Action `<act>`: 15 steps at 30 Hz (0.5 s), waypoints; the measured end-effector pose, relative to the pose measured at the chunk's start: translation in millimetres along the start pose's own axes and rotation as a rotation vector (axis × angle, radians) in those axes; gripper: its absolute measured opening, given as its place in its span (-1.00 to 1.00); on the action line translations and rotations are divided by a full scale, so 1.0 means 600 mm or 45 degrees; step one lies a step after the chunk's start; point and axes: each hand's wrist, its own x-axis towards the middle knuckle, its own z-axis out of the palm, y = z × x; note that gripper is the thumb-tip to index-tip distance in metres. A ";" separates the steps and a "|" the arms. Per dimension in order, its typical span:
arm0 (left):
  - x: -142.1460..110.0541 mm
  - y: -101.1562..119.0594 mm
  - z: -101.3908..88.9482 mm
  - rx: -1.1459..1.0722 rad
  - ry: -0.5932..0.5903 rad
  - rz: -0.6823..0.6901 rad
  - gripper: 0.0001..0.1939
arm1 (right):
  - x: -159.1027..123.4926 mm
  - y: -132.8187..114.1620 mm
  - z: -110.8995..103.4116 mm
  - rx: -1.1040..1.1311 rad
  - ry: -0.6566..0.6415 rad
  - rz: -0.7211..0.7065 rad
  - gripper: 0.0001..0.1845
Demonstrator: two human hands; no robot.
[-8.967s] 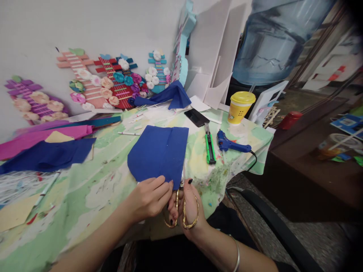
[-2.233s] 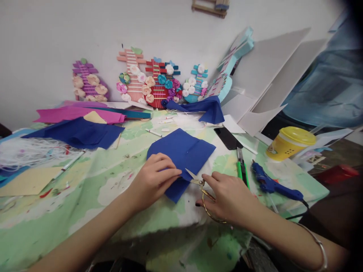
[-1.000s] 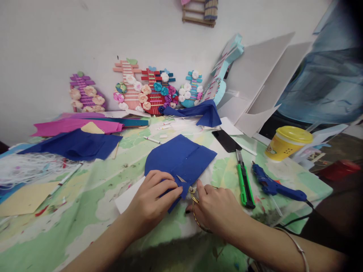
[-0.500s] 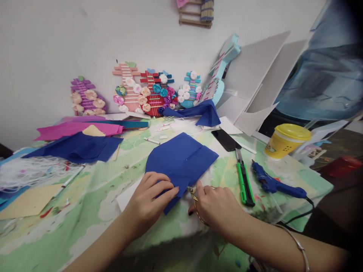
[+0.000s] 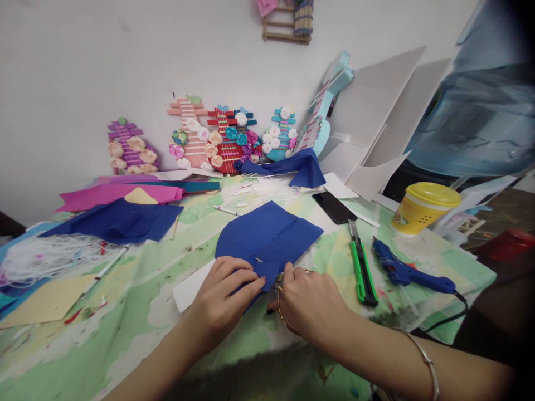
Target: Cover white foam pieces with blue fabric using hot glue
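A dark blue sheet, of paper or thin cloth, lies on the table before me, with a small gap at 620,466 showing something pale beneath. My left hand is closed on its near edge, thumb and fingers pinching a flap. Close beside it, my right hand grips a pair of scissors by gold-coloured handles. The blades are mostly hidden by the sheet and my fingers. White card sticks out under the sheet near my left hand.
Right of the sheet lie a green utility knife, a black phone and a blue glue gun. A yellow lidded cup stands behind. Blue cloth-like sheets and white cord lie left. Decorated instrument-shaped crafts lean against the wall.
My right hand and the scissors have shifted slightly left, closer to my left hand. The flap between my hands has moved, and a small pale gap now shows in the sheet.
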 end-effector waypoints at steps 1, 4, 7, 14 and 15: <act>-0.001 0.000 0.000 0.004 -0.004 0.001 -0.77 | 0.002 -0.001 0.000 0.000 -0.007 0.005 -0.57; -0.003 0.000 0.001 0.005 -0.005 0.006 -0.78 | 0.005 -0.005 0.002 -0.008 -0.039 -0.009 -0.59; -0.002 0.002 0.001 -0.021 -0.008 -0.005 -0.77 | 0.006 -0.006 0.003 -0.029 -0.057 -0.022 -0.66; -0.002 0.002 0.002 -0.044 -0.008 0.000 -0.77 | 0.005 -0.005 0.001 -0.024 -0.101 -0.052 -0.80; -0.003 0.002 0.003 -0.044 -0.011 0.006 -0.78 | 0.006 -0.005 0.001 -0.022 -0.106 -0.057 -0.78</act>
